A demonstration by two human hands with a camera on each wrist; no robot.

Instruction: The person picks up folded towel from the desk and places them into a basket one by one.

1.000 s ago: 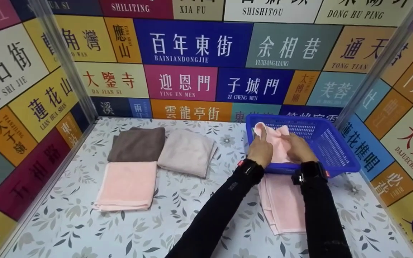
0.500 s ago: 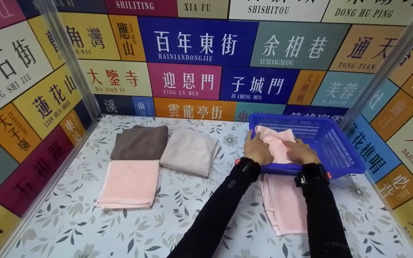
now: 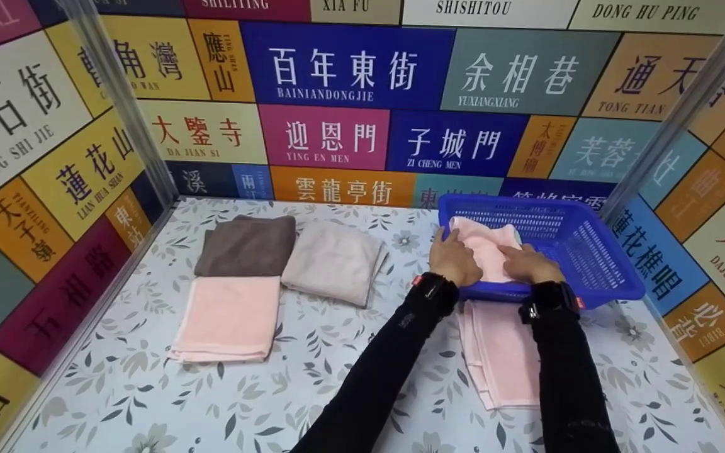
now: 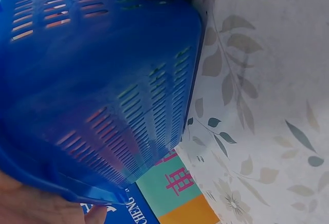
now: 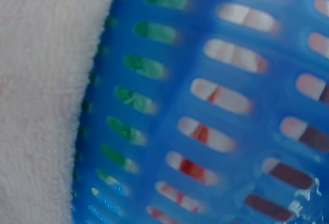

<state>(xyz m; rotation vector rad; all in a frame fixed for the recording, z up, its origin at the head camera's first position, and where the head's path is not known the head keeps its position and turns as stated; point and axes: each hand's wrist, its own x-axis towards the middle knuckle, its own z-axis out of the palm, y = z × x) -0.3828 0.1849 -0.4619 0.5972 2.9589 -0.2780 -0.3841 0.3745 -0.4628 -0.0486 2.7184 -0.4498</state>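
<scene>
Left hand [image 3: 455, 259] at left edge of blue rectangular plastic basket [image 3: 589, 255], frame right; right hand [image 3: 532, 265] on crumpled pink towel [image 3: 489, 248] inside, grips unclear; room rightward, folded pink towel [image 3: 504, 358] below.

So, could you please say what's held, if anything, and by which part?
I cannot tell: the left grip and right grip touch opposite sides of the pink cloth towel in the blue plastic basket.

On my worktop [image 3: 312, 333], one towel [image 3: 487, 246] is lying in the basket [image 3: 589, 255], a second towel [image 3: 504, 358] before it, three more towels [image 3: 252, 302] leftward.
</scene>
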